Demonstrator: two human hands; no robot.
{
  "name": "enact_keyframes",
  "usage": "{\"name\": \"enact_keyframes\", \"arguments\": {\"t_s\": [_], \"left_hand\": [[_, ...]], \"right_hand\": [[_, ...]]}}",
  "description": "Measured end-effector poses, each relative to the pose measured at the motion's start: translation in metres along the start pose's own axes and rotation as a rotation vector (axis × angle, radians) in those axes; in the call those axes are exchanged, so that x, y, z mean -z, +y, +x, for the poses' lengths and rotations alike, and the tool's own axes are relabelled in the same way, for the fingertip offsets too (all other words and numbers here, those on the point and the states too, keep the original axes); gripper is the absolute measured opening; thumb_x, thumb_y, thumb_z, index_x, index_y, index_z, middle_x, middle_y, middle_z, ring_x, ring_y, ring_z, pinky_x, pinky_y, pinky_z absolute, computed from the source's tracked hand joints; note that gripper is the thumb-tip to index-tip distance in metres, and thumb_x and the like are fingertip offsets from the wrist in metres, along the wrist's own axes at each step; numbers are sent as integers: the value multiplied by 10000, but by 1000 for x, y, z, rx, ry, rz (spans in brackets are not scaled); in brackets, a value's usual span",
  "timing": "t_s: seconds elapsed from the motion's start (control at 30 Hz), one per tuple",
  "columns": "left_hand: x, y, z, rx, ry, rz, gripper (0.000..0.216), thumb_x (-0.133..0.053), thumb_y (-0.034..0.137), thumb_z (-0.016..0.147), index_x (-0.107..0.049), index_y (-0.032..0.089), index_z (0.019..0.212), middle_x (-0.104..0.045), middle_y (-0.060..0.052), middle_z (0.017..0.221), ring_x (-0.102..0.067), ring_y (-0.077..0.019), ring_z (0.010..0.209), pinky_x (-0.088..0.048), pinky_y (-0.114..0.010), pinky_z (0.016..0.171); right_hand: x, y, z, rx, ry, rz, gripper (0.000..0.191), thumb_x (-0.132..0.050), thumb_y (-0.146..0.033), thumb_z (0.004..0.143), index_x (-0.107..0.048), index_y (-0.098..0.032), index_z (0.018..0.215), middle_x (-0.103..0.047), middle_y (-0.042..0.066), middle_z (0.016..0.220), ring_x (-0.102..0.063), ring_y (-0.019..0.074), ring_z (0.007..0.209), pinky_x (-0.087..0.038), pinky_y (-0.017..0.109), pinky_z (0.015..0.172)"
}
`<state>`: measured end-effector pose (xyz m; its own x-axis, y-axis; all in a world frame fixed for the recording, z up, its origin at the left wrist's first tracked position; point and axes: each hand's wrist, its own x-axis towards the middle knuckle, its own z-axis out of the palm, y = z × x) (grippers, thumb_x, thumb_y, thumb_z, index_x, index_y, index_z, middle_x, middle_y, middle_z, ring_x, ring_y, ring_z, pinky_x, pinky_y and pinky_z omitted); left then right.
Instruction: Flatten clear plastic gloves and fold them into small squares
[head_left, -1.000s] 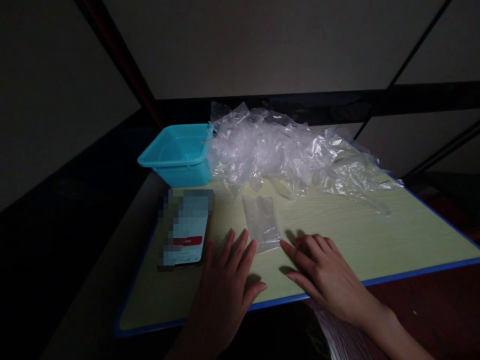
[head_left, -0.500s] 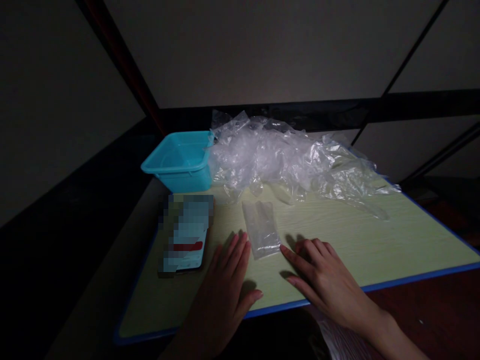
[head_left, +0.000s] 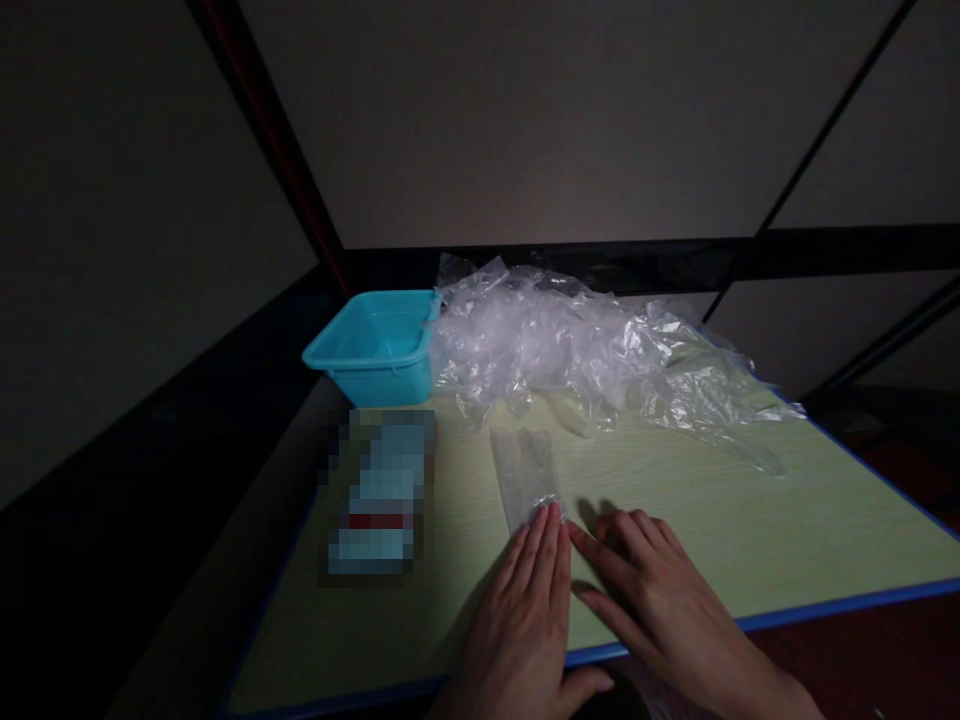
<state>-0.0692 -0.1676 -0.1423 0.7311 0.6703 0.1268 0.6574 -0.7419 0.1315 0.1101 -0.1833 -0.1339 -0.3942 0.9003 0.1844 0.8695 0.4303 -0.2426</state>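
Observation:
A folded clear plastic bag [head_left: 525, 465] lies flat on the table in front of me. My left hand [head_left: 529, 600] rests palm down with its fingers stretched out, the fingertips over the near end of the bag and covering part of it. Close on the right, my right hand [head_left: 652, 590] has its index fingertip at the bag's near right corner. Its thumb is apart from the index finger and the other fingers are loosely bent. Neither hand is wrapped round anything.
A large heap of crumpled clear plastic bags [head_left: 555, 340] spreads along the back of the table [head_left: 712, 540]. A turquoise plastic basin [head_left: 394, 382] stands at the back left. Nearer me on the left lies a phone [head_left: 379, 500], blurred by pixels. The table has a blue edge.
My left hand has slid to the right, from beside the bag onto its near end. The right hand stays at the bag's corner. The whole view has shifted slightly.

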Motion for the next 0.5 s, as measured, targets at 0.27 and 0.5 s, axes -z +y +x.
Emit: {"name": "enact_keyframes", "arguments": {"t_s": [0.27,0.5], "left_hand": [[2,2,1,3,-7,97,655,-498,283,792,-292,8,1350,-221,-184,1444,-193,-273,1330,-315,-354,1053],[-13,3,2,20,172,-18,454,-450,149,767,-507,64,1210,-582,-133,1205,-509,-230,1149,-425,-325,964]], "right_hand": [[10,15,1,21,-85,149,502,-450,-411,882,-380,-236,1348,-531,114,1162,-486,277,1068,-429,496,887],[39,9,39,392,-285,447,544,-474,-401,879,-367,-152,1351,-424,109,1361,-383,194,1246,-341,340,1028]]}}
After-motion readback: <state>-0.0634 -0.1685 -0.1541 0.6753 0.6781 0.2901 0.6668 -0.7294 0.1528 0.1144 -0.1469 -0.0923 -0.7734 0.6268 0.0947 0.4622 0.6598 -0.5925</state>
